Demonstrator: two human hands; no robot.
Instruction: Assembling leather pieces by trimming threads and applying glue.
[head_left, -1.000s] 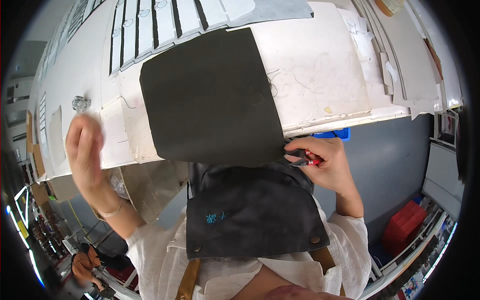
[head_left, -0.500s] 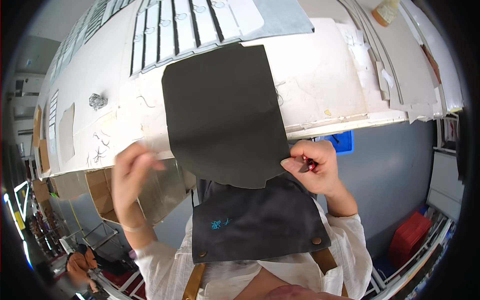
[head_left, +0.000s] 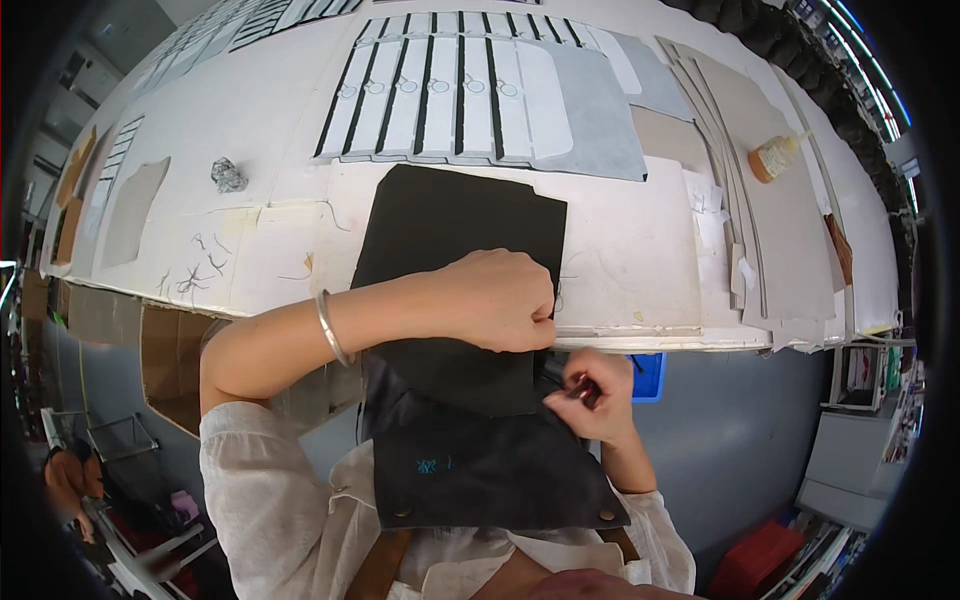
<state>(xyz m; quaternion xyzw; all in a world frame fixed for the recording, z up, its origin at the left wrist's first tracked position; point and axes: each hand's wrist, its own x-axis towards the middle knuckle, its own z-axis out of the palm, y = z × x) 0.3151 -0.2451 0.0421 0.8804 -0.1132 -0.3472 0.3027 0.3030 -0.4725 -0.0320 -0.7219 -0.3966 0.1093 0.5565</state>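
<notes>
A black sheet with a smooth, leather-like surface lies partly on the table edge and hangs down over my dark apron. My left hand reaches across it, fingers curled closed at its right edge. What those fingertips pinch is hidden. Just below and to the right, my right hand is closed around a small red and dark tool, slightly blurred and mostly covered by the fingers. It is beside the sheet's lower right edge; I cannot tell whether they touch.
White table ahead; grey panels with black strips lie at its back. A crumpled silvery ball and loose dark threads are at left. At right stands an amber bottle. Below are a cardboard box and blue bin.
My left hand has swung from the left of the black sheet across it to its right edge. The view has shifted, and my right hand has dropped slightly, still holding the red tool.
</notes>
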